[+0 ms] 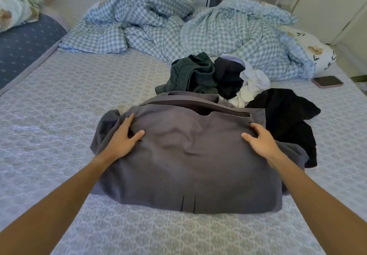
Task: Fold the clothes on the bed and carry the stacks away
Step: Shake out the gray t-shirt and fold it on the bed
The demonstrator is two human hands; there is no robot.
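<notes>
Grey garment (190, 155) lying spread near bed's (59, 99) front edge, middle. Left hand (123, 137) pressing flat on its upper left part, fingers straight and splayed. Right hand (260, 139) resting flat on upper right part, fingers relaxed, apart. Unfolded pile (214, 76) sitting just behind garment, black piece (286, 115) touching its right side. Checked duvet (228, 36) bunching toward far edge. Phone (328, 81) lying near right edge.

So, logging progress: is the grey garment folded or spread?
Spread, not folded: the grey garment lies flat on the bed under both hands.
</notes>
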